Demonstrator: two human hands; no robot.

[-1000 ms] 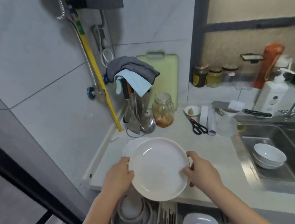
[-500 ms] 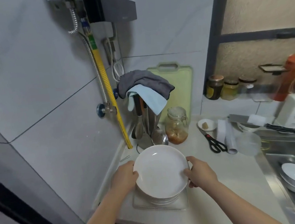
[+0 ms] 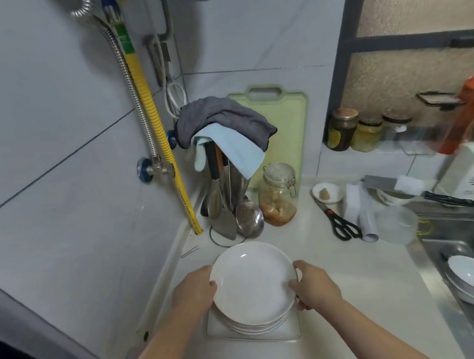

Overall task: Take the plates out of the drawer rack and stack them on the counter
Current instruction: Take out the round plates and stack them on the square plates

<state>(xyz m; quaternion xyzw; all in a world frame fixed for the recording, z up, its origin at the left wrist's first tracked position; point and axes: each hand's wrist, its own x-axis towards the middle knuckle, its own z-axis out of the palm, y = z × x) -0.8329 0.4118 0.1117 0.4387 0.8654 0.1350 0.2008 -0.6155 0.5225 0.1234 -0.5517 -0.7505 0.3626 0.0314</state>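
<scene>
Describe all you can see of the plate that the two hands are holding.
The top plate is round, plain white and glossy, seemingly ceramic, with a shallow rim. It lies almost level over a stack of similar plates on a square tray. The left hand and right hand grip its opposite edges.

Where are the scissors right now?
In the head view, the scissors lie flat on the counter, right of the glass jar and beside the white roll.
</scene>
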